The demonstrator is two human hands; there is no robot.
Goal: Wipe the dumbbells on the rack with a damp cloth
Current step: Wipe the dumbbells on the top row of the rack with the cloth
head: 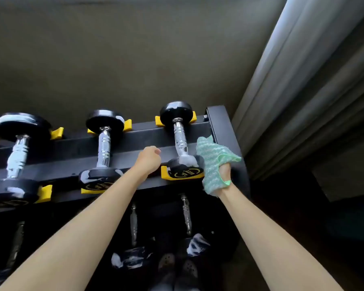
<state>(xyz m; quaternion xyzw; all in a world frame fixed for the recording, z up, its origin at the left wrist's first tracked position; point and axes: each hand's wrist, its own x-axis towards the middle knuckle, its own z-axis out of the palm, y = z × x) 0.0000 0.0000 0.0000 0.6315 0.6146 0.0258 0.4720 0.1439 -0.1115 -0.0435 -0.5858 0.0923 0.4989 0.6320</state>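
The right hand (224,174) grips the green cloth (212,164), draped over its fingers and lying against the near head of the rightmost dumbbell (180,139) on the top tier of the rack (218,122). The left hand (148,157) is curled beside it, with nothing visible in it. The dumbbell looks heavy and rigid in 2 yellow cradles (166,172). Its knurled handle likely gives the surest hold, and the limp cloth should mould around it.

A gym corner: chrome-handled black rubber dumbbells (104,152) rest in yellow plastic cradles (45,192) on a black steel two-tier rack (221,127).
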